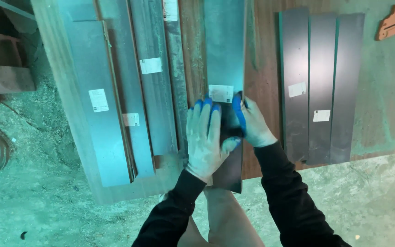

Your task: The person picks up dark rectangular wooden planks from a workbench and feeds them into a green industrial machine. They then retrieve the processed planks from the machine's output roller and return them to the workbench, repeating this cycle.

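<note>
Metal strip (225, 50) lies lengthwise on the wooden bench (261, 68), its near end under my gloves. It looks thin, stiff, smooth and sharp-edged, so I press it with my flat open left hand (206, 137), while my right hand (252, 126) curls over its right edge.

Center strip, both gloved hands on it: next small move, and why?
Probably slide the strip fully onto the board. Its near end overhangs the board's edge above the floor. The left hand lies flat on it, and the right hand grips its right edge beside the label.
</note>
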